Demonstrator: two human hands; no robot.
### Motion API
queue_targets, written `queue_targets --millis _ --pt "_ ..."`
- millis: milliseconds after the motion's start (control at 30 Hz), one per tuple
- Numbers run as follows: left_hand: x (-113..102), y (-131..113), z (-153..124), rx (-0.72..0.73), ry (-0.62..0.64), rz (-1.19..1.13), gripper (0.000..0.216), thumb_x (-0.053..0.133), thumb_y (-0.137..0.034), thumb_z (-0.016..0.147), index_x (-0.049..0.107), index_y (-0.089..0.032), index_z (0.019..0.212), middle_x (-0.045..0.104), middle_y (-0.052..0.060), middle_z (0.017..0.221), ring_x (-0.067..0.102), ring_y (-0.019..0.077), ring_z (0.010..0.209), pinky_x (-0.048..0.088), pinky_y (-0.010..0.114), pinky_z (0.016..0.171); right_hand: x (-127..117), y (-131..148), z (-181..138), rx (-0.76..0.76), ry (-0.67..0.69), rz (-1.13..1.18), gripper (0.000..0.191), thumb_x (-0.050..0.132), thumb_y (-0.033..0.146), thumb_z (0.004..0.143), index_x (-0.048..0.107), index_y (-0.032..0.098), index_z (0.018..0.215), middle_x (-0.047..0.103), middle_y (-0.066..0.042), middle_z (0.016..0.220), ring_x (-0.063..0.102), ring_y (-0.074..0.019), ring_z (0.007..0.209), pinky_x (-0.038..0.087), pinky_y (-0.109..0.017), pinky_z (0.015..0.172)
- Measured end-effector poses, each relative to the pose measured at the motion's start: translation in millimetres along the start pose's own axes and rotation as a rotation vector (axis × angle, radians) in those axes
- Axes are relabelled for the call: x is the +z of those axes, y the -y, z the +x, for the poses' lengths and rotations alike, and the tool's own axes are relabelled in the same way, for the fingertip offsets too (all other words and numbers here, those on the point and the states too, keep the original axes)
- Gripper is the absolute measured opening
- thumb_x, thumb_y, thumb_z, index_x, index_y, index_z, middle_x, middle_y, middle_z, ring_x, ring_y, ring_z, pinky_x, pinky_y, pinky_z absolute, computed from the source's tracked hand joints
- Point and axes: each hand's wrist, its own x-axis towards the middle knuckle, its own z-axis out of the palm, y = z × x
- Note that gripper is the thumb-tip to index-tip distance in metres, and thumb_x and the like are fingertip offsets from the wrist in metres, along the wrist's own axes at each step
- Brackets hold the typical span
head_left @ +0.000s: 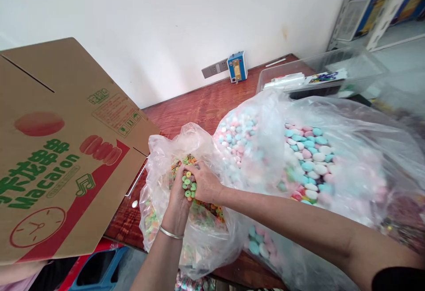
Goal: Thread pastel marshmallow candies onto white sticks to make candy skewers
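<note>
Several small ring-shaped cereal pieces (189, 185), green, yellow, orange and purplish, are cupped between my two hands. My left hand (178, 193), with a silver bangle at the wrist, curls around their left side. From the right, my right hand (206, 184) closes over them with its fingers bent. Both hands are inside the mouth of a see-through plastic bag (156, 149), above more loose rings (215, 211). Parts of the fingertips are hidden by the pieces and by the other hand.
A large cardboard box (83, 149) stands at left, beside a white pebble-shaped piece (134, 203). Big bags of pastel candies (312, 162) fill the right. Behind are a see-through bin (365, 67) and a small blue box (237, 67). Another person's arm (23, 272) shows at lower left.
</note>
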Motion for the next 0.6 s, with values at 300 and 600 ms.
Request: queue_targets --millis 300,600 --pt "114 -22 -47 0.013 0.265 -0.143 0.016 0.056 -0.028 0.082 0.059 -0.02 0.068 0.067 0.0 0.064 0.068 0.0177 0.079 0.054 0.025 0.072 -122 -3 -35 0.014 -0.182 0.001 0.069 0.068 0.016 0.069 0.046 0.022 0.135 0.04 -0.009 0.124 0.052 -0.0228 0.11 0.047 -0.034 0.096" --pt "264 106 -112 -0.316 0.554 -0.189 0.021 0.066 -0.034 0.072 0.058 -0.015 0.069 0.062 0.0 0.059 0.057 0.0091 0.048 0.045 0.019 0.051 -226 -85 -184 0.384 -0.343 -0.205 0.067 0.066 0.008 0.065 0.054 0.023 0.13 0.045 -0.008 0.115 0.054 -0.0247 0.107 0.048 -0.036 0.096"
